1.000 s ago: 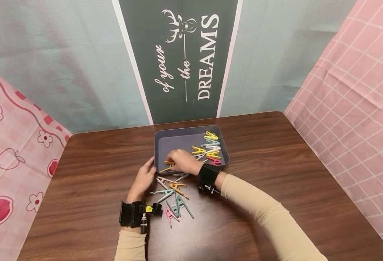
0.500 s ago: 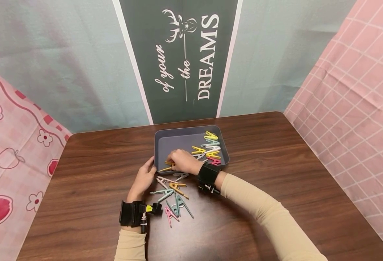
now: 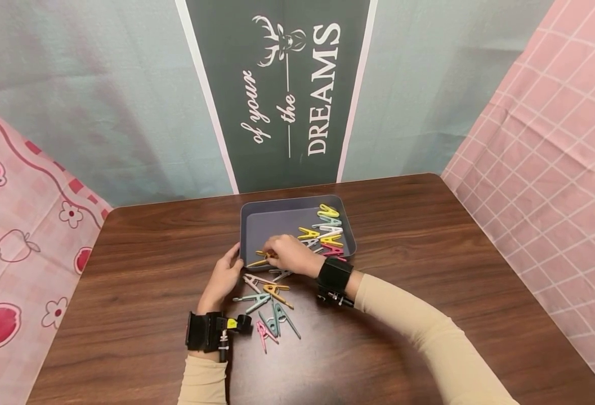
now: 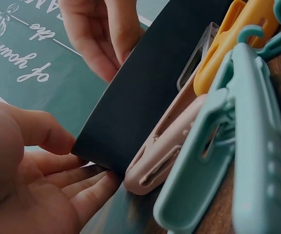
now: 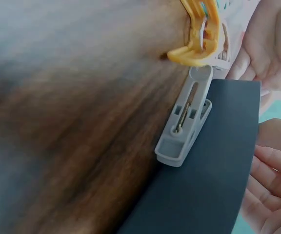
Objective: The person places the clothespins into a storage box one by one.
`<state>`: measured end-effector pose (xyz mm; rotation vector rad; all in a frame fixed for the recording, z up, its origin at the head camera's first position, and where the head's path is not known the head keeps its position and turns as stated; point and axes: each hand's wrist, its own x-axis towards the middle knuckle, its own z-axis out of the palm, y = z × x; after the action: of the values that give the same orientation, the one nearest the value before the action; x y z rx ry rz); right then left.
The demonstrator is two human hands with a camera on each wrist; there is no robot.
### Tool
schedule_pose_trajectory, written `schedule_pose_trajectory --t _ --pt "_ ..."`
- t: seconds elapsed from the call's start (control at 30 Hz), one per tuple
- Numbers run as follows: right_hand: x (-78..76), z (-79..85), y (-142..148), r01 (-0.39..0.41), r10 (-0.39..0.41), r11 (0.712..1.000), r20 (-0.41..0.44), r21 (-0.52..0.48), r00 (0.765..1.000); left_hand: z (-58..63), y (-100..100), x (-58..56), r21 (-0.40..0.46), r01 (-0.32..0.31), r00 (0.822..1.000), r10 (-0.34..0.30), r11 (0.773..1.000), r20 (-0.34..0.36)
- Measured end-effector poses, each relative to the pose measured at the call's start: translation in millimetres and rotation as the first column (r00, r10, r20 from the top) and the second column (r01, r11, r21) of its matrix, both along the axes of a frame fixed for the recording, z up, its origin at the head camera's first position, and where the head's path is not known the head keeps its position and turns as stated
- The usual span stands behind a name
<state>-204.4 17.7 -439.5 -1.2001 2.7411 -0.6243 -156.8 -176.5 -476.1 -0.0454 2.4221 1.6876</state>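
One wood-grained surface (image 3: 403, 236) spreads below a dark banner (image 3: 304, 132) lettered "of your", "the" and "DREAMS". On it sits a grey tray (image 3: 277, 222). The left hand (image 3: 227, 273), fingers nearly straight, touches the tray's near-left corner. Just inside that corner, the right hand (image 3: 289, 254) pinches an orange clothespin (image 3: 258, 263). This looks like the placing step; the next move seems to call for easing that pinch without dragging the piece askew. Mixed clothespins (image 3: 330, 230) lie along the tray's right side, and loose clothespins (image 3: 276, 289) spread just in front. A yellow label (image 3: 232, 323) beside the left wristband (image 3: 203, 333) is too small to read.
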Motion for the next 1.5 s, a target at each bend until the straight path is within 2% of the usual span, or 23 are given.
schedule_pose_trajectory --t 0.1,0.3,0.67,1.1,1.33,1.5 --pt "3.2 1.7 5 -0.001 0.001 1.0 0.003 -0.018 1.0 0.0 1 -0.2 0.003 -0.005 1.0 0.005 1.0 -0.008" --pt "7.7 4.3 13 0.013 -0.011 0.998 0.024 -0.061 1.0 0.2 0 -4.5 0.011 -0.003 0.998 0.002 1.0 0.067" --pt "28.6 8.9 19 -0.016 0.015 0.997 -0.004 -0.082 1.0 -0.7 0 -3.4 -0.011 0.011 0.998 -0.011 1.0 0.067" --pt "53.4 -0.1 22 -0.055 0.055 0.998 -0.015 0.005 0.998 -0.3 -1 -0.3 -0.004 0.015 0.998 -0.015 1.0 0.055" --pt "59.7 -7.2 21 -0.053 0.056 0.994 -0.033 0.092 0.998 2.6 0 0.1 -0.004 0.02 0.998 -0.02 1.0 0.063" --pt "61.2 -11.8 20 -0.048 0.055 0.992 -0.053 0.119 0.997 2.0 0 -1.2 -0.019 0.012 0.998 -0.01 1.0 0.066"
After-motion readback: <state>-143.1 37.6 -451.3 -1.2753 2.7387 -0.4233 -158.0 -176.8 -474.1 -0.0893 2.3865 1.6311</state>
